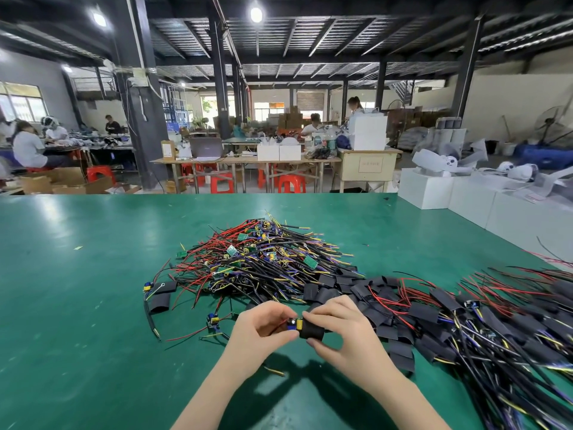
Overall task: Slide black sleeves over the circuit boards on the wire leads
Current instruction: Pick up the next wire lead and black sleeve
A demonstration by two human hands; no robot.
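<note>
- Left hand (263, 327) pinches circuit board (294, 324); right hand (341, 330) grips black sleeve (311, 329), partly over the board, above green table (77, 305).
- Behind: unsleeved wire-lead pile (257, 259).
- Right: sleeved leads (480, 324).

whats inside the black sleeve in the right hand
The black sleeve, pinched by the right hand, has a circuit board entering its open left end, held by the left hand. Blue and yellow parts still show outside. Whatever is deeper inside is hidden by the sleeve wall.
</note>
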